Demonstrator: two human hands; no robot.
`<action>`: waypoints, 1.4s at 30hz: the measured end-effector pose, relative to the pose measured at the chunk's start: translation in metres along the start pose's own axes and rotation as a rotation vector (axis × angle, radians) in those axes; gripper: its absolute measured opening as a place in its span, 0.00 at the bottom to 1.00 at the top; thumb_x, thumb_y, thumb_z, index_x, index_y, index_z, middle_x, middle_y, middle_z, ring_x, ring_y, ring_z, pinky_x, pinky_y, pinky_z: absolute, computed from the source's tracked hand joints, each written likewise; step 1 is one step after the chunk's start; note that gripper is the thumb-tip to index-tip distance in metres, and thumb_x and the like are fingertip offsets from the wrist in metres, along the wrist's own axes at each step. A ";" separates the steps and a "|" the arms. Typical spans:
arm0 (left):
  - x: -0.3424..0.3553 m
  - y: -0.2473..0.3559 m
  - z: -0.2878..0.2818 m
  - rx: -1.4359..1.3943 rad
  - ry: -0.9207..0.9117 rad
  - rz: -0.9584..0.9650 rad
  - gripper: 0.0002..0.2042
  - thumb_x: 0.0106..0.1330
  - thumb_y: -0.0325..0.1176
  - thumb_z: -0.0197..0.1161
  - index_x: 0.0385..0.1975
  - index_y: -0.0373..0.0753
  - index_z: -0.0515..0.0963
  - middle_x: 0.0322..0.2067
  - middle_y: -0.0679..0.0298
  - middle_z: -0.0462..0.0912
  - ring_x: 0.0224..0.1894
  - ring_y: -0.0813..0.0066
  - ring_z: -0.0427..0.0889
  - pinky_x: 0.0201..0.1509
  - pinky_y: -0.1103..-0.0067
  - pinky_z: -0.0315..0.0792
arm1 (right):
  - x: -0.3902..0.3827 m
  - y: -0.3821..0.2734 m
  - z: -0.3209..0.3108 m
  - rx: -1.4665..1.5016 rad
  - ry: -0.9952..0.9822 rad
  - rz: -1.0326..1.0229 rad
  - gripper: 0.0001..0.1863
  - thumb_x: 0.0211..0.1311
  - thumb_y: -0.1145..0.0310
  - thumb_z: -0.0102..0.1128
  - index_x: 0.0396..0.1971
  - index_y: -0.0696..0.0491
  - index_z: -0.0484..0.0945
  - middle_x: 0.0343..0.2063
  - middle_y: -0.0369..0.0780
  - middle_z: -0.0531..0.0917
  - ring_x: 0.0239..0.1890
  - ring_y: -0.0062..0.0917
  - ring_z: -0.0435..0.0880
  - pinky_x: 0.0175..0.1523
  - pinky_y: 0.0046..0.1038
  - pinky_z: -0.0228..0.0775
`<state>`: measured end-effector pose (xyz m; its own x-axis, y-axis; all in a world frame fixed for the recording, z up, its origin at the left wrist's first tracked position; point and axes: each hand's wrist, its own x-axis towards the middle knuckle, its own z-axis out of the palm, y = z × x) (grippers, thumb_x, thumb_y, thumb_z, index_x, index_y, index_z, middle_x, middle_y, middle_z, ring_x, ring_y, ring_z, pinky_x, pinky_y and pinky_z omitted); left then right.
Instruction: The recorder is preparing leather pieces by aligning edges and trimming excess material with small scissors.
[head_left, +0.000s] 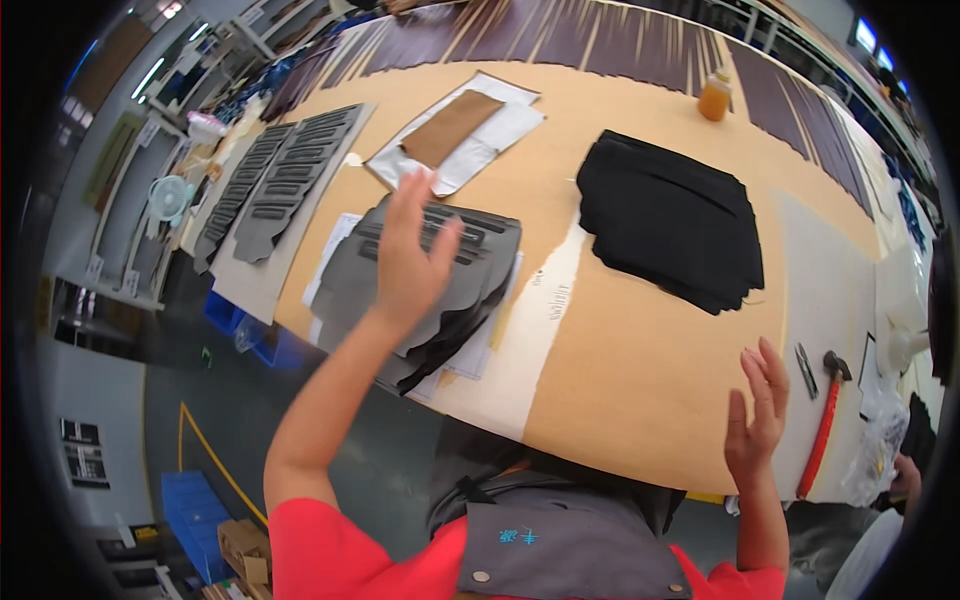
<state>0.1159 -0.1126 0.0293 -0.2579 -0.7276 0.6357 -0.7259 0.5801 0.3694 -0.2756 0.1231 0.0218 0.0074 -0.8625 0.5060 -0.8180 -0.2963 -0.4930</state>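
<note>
My left hand (412,258) hovers over a stack of grey cut pieces (350,290) with dark raised strips, its fingers apart and nothing in them. Part of the stack is hidden behind that hand, and a black edge (450,345) folds out at its near side. To the right lies a pile of black fabric pieces (672,220), touched by neither hand. My right hand (760,415) is raised near the table's front edge, fingers stretched out and holding nothing. Closest to it are a small pair of snips (806,370) and a hammer with a red handle (822,435).
A brown piece (455,125) rests on white sheets (487,150) behind the grey stack. More grey strip pieces (290,175) lie far left. A bottle of amber liquid (714,97) stands at the back, before long dark brown material (640,45). Clear plastic (875,440) sits at right.
</note>
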 end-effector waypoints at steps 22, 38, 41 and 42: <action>0.119 -0.395 -0.003 -0.449 0.131 -0.928 0.20 0.73 0.31 0.67 0.59 0.27 0.75 0.50 0.54 0.84 0.47 0.62 0.87 0.48 0.67 0.84 | -0.029 0.089 -0.045 -0.404 0.144 0.433 0.17 0.68 0.76 0.63 0.56 0.56 0.81 0.61 0.45 0.79 0.58 0.42 0.78 0.64 0.39 0.70; 0.156 0.025 -0.134 -0.728 0.199 -0.276 0.20 0.81 0.41 0.57 0.65 0.36 0.74 0.54 0.63 0.83 0.51 0.77 0.81 0.55 0.79 0.75 | -0.067 0.185 -0.052 -0.245 0.278 0.605 0.07 0.77 0.75 0.48 0.48 0.61 0.73 0.44 0.50 0.79 0.49 0.45 0.80 0.59 0.38 0.72; 0.144 0.053 -0.159 -0.806 0.159 -0.275 0.21 0.81 0.42 0.56 0.65 0.36 0.74 0.54 0.62 0.83 0.51 0.75 0.84 0.52 0.78 0.79 | -0.047 0.156 -0.057 -0.130 0.388 0.504 0.10 0.79 0.72 0.49 0.51 0.60 0.73 0.42 0.43 0.80 0.46 0.32 0.80 0.55 0.32 0.72; 0.139 0.061 -0.159 -0.820 0.143 -0.271 0.21 0.81 0.42 0.56 0.65 0.36 0.74 0.54 0.62 0.83 0.51 0.75 0.84 0.52 0.78 0.79 | -0.037 0.137 -0.061 -0.012 0.435 0.494 0.11 0.78 0.71 0.51 0.53 0.59 0.75 0.41 0.39 0.80 0.44 0.26 0.78 0.53 0.29 0.72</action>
<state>0.1372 -0.1200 0.2483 -0.0209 -0.8574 0.5142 -0.0487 0.5146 0.8561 -0.4230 0.1393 -0.0212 -0.6017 -0.6506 0.4634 -0.6719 0.0986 -0.7340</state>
